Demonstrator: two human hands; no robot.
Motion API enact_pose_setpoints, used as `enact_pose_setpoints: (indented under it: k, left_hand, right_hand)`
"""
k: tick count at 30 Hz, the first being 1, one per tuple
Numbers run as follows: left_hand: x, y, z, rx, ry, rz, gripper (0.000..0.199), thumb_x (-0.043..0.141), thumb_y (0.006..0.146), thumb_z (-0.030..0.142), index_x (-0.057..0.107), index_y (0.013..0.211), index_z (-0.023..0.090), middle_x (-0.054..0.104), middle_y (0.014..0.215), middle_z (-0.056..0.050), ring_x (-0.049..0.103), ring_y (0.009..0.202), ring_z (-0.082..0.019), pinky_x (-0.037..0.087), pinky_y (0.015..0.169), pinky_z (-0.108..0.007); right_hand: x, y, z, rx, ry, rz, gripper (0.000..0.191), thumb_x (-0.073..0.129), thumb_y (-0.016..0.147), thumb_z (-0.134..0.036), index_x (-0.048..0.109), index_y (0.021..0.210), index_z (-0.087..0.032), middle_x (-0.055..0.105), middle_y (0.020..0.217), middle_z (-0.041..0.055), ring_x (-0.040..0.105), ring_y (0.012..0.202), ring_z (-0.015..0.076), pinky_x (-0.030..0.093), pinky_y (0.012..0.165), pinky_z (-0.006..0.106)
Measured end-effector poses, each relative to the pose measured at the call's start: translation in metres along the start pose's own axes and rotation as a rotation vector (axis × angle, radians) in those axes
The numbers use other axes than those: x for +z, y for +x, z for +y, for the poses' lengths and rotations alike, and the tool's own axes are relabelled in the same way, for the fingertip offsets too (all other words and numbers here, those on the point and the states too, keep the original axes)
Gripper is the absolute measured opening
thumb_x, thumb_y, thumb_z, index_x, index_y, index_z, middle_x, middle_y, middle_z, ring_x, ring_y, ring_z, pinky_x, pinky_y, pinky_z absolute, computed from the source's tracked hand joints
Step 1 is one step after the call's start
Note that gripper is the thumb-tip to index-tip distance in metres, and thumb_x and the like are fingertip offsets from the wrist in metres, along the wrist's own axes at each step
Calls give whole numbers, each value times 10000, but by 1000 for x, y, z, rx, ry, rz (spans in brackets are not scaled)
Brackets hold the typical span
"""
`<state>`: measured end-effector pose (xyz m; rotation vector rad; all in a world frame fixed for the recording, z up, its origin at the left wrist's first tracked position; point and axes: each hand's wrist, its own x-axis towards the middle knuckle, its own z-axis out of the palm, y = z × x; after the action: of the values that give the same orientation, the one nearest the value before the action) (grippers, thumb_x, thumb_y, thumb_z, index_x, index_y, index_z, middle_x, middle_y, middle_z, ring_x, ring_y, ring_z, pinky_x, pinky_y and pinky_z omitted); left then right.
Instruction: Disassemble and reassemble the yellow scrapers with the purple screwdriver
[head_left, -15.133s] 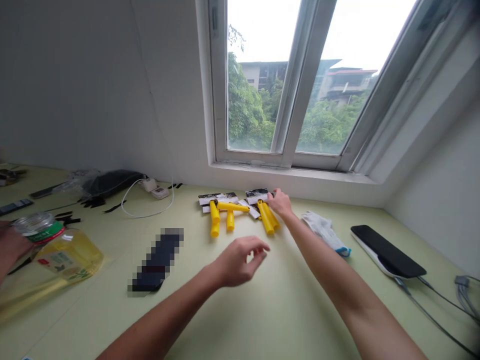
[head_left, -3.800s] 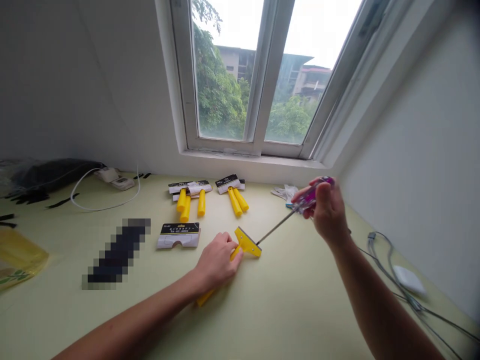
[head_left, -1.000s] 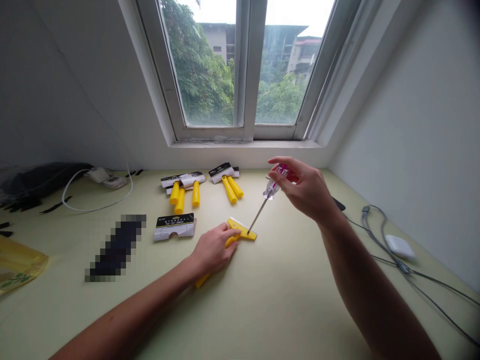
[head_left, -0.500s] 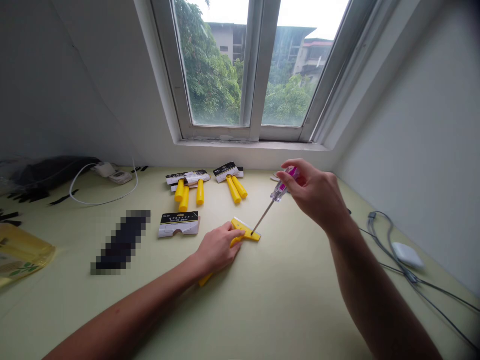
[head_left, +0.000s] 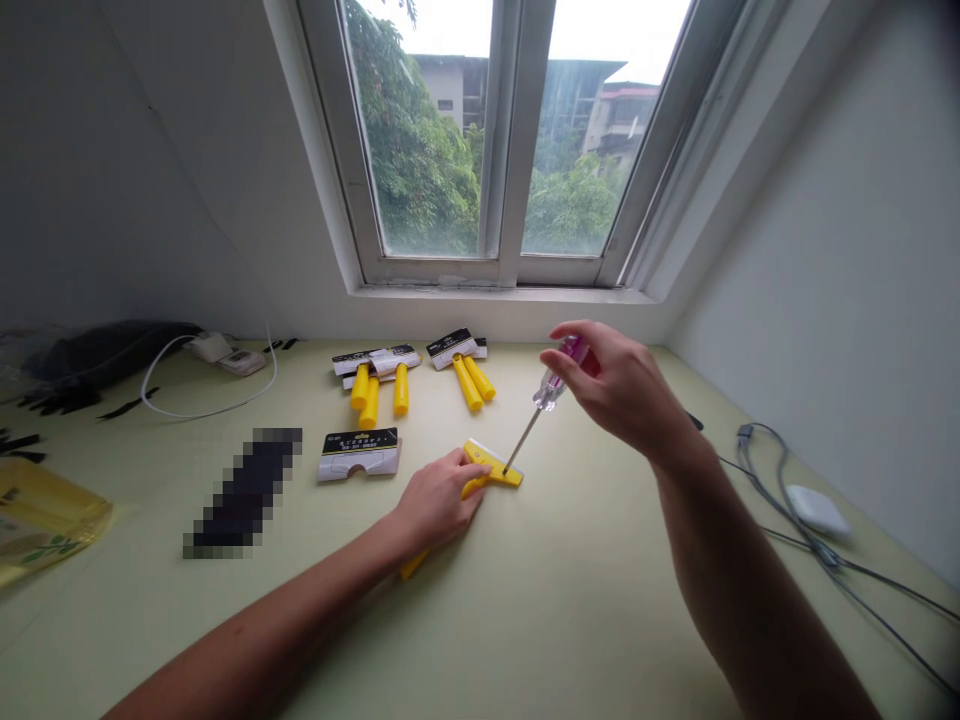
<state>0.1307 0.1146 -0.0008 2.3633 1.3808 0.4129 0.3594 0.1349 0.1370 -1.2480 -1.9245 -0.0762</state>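
Pale green desk [head_left: 570, 640] under a white-framed window [head_left: 495, 150], trees and buildings outside, white walls both sides. Left hand [head_left: 439, 503] pressed down, fingers together, over the handle of a yellow plastic scraper [head_left: 491, 464]. Scraper lies flat mid-desk, long axis running lower-left to upper-right, handle end poking out past the palm, head crosswise at the upper right. Right hand [head_left: 619, 385] pinches a screwdriver [head_left: 547, 392] by its clear-and-pink handle, shaft tilted down-left, tip touching the scraper head. Fingers hide most of that handle. What's under the tip: too small to tell. Dark object [head_left: 244, 495] pixelated, unreadable. Printed card [head_left: 358, 455] just left of the scraper; yellow-handled packs [head_left: 401, 390] further back by the wall.
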Motion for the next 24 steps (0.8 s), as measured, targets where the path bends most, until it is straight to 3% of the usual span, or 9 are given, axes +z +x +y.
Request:
enact_pose_setpoints:
  k: [3, 6, 8, 10, 13, 16, 18, 21, 24]
  left_hand:
    - [0, 0, 0, 15, 4, 4, 322, 504, 890, 365, 640, 1177, 317, 609, 1064, -29, 620, 871, -182, 480, 798, -277]
    - [0, 0, 0, 22, 6, 17, 314, 503, 892, 364, 641, 1171, 323, 610, 1053, -26, 617, 871, -182, 480, 782, -273]
    - [0, -1, 0, 22, 7, 21, 314, 503, 892, 364, 636, 1174, 329, 608, 1055, -23, 618, 870, -181, 480, 778, -273]
    - [0, -1, 0, 21, 9, 19, 317, 505, 890, 367, 629, 1180, 334, 605, 1061, -20, 620, 865, -180, 479, 776, -275]
    - [1, -1, -1, 24, 11, 17, 321, 504, 891, 372, 621, 1188, 337, 603, 1064, -18, 620, 859, -179, 479, 769, -277]
    - [2, -1, -2, 35, 13, 23, 313, 505, 889, 361, 630, 1174, 328, 605, 1058, -18, 616, 871, -182, 476, 780, -279]
    - [2, -1, -2, 36, 13, 27, 310, 506, 888, 355, 636, 1168, 321, 607, 1054, -20, 615, 875, -183, 474, 792, -282]
    - [2, -1, -2, 35, 12, 26, 314, 505, 888, 355, 634, 1173, 321, 607, 1052, -21, 615, 867, -182, 475, 783, -282]
    - [2, -1, -2, 35, 10, 23, 310, 507, 884, 358, 635, 1166, 328, 607, 1049, -16, 615, 861, -182, 477, 765, -281]
  right_hand:
    - [-12, -4, 1, -48, 261, -147, 444, 589, 865, -352, 503, 1292, -265, 678, 991, 55, 652, 806, 201, 522, 783, 373]
    - [-11, -5, -4, -24, 404, -215, 386, 539, 892, -324, 498, 1269, -258, 665, 1067, 62, 665, 840, 195, 527, 773, 350]
    - [-3, -4, -9, 4, 266, -146, 259, 521, 905, -362, 579, 1120, -229, 675, 959, 57, 655, 784, 196, 511, 738, 339]
    - [5, -3, -13, -19, 27, -32, 261, 536, 897, -413, 611, 1046, -213, 661, 855, 59, 626, 766, 218, 483, 740, 360]
    - [9, -3, -15, -88, -169, 52, 298, 541, 898, -382, 598, 1146, -228, 637, 836, 64, 593, 790, 236, 456, 778, 390]
    - [6, -6, -12, -83, 46, -7, 415, 551, 885, -277, 474, 1294, -271, 630, 935, 44, 600, 759, 189, 484, 780, 356]
    - [6, -7, -8, -49, 261, -41, 463, 571, 857, -240, 432, 1297, -275, 614, 1043, 47, 621, 795, 172, 504, 794, 337]
    - [11, -6, -5, 14, 494, -85, 350, 514, 866, -222, 464, 1212, -243, 606, 1090, 62, 645, 879, 181, 524, 777, 325]
    - [17, -3, -5, 68, 413, -45, 211, 471, 904, -290, 526, 1091, -210, 638, 972, 55, 647, 796, 180, 518, 709, 316]
